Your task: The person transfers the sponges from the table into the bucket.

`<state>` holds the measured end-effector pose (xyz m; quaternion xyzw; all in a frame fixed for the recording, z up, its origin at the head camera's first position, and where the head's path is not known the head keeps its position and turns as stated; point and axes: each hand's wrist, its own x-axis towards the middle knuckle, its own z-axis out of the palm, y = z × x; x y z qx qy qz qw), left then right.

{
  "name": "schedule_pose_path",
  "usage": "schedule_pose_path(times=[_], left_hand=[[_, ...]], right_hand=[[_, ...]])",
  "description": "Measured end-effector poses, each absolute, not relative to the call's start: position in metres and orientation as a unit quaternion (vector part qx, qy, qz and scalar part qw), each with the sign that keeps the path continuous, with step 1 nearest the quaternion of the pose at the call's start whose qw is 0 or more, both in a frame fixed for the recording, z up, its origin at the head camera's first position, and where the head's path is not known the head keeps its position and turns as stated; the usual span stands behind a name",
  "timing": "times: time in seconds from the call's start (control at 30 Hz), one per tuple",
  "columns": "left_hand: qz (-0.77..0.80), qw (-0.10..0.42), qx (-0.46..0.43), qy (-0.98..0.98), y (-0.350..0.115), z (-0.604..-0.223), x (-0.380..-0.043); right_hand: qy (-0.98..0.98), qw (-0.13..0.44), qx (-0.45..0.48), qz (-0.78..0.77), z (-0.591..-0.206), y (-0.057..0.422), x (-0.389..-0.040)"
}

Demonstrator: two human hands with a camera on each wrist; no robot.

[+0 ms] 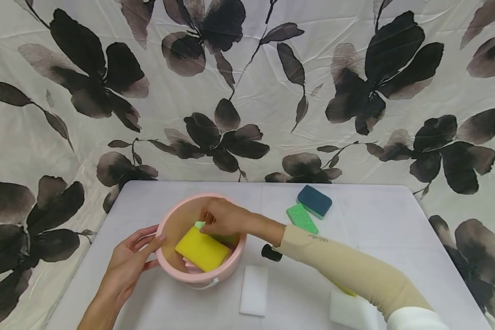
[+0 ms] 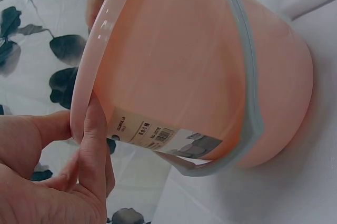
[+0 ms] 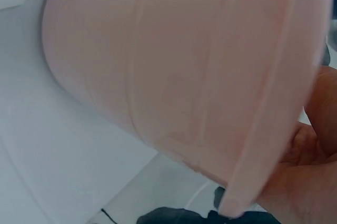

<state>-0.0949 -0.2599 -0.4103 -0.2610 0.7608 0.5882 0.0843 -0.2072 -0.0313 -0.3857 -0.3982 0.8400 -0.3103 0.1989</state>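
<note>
A pink bucket (image 1: 171,270) stands on the table, its pale handle (image 2: 253,92) hanging down the outside. My left hand (image 1: 125,263) pinches its rim at the left, thumb on one side and fingers on the other, as the left wrist view shows (image 2: 63,171). Reaching in over the right rim, my right hand (image 1: 222,217) has its fingers curled at a light green sponge (image 1: 199,224), mostly hidden. A yellow sponge (image 1: 202,248) lies tilted in the bucket, above something pink (image 1: 191,266). In the right wrist view, the bucket wall (image 3: 174,66) covers the right fingertips.
Behind my right forearm lie a green sponge (image 1: 302,218) and a dark blue scouring sponge (image 1: 315,200). A white sponge block (image 1: 254,291) lies right of the bucket. Another white block (image 1: 350,311) and a yellow edge (image 1: 346,289) show partly under the sleeve. Floral cloth hangs behind the table.
</note>
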Motion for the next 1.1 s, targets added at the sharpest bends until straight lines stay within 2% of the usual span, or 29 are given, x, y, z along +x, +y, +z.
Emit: schedule_pose_path(times=[0.4, 0.7, 1.1], left_hand=[[0.596, 0.086, -0.266, 0.753, -0.261, -0.409, -0.097], [0.597, 0.087, -0.27, 0.751, -0.26, -0.409, -0.098], [0.604, 0.085, -0.263, 0.747, -0.261, -0.411, -0.096]], right_hand=[[0.831, 0.2, -0.384, -0.35, -0.365, -0.005, -0.212], [0.824, 0.139, -0.374, -0.404, -0.36, 0.022, -0.217], [0.833, 0.094, -0.309, -0.45, -0.362, 0.059, -0.219]])
